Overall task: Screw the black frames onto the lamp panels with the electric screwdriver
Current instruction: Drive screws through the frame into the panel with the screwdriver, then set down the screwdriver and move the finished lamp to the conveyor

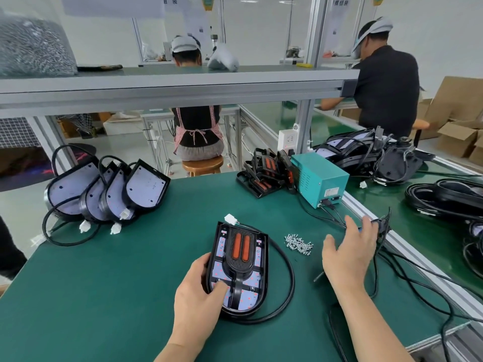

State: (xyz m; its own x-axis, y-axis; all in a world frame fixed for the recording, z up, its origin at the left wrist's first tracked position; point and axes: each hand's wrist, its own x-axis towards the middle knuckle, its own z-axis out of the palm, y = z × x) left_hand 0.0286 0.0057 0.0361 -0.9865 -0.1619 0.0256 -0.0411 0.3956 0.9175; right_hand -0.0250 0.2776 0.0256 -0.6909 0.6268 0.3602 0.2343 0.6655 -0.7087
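Right of lamp panel (254, 279): screw pile (298, 244), teal power box (320, 178) beyond.

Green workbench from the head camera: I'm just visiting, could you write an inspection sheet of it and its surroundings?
Surface: green mat, covering the bench.
Job's things: lamp panel lying flat near the front, black frame on it; four more panels leaning at far left; spare frames piled at the back; loose screws right of the panel; electric screwdriver not made out.
Clutter: teal metal box at the right edge.
Hands: left hand grips the panel's left edge, thumb on top; right hand open, right of the screws.
Cables: black cable loops round the panel; other cables run from the box.
Surroundings: one person ahead, a second person at right, backs turned; cardboard boxes.
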